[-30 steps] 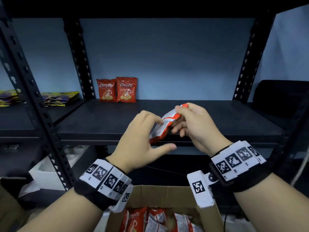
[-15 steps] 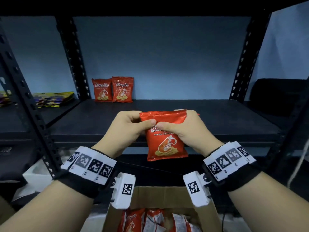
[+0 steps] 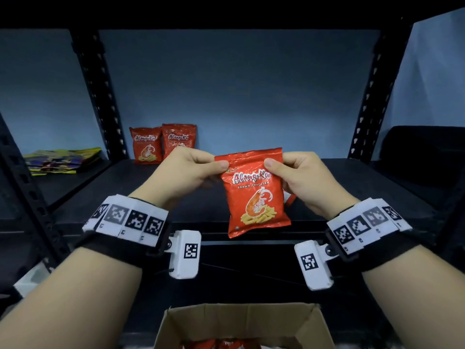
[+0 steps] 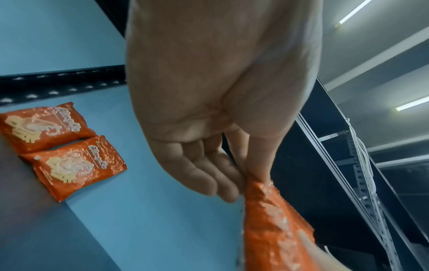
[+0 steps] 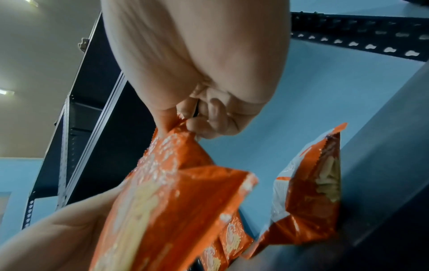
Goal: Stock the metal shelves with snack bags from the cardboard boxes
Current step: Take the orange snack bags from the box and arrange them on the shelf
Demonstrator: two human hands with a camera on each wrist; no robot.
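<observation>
Head view: both hands hold 1 red prawn-cracker bag [image 3: 254, 192] upright above the front edge of the metal shelf [image 3: 352, 182], its printed face toward the camera. The left hand [image 3: 191, 170] pinches the bag's top left corner between thumb and forefinger; the right hand [image 3: 299, 177] pinches the top right corner the same way. In the left wrist view the left hand's other fingers [image 4: 204, 176] curl loosely beside the pinch and touch nothing — only thumb and forefinger close on the crimped top seam of the bag [image 4: 274, 223]. In the right wrist view the right hand [image 5: 199, 77] shows its thumb and forefinger closed tight on the seam, the remaining fingers [image 5: 216, 119] tucked in toward the palm.

A second bag [image 5: 308, 194] stands just behind the held one, its lower end down by the shelf surface; the head view shows only a sliver of it [image 3: 289, 200] by the right hand, and whether the hand touches it I cannot tell.

At the back left of the shelf, 2 more red bags [image 3: 163, 143] stand side by side against the blue wall, touching each other. On the neighbouring shelf to the left lies 1 flat stack of yellow-and-purple packets [image 3: 63, 159]. Below the hands, 1 open cardboard box [image 3: 241, 321] shows red bags inside — too cut off to count.
</observation>
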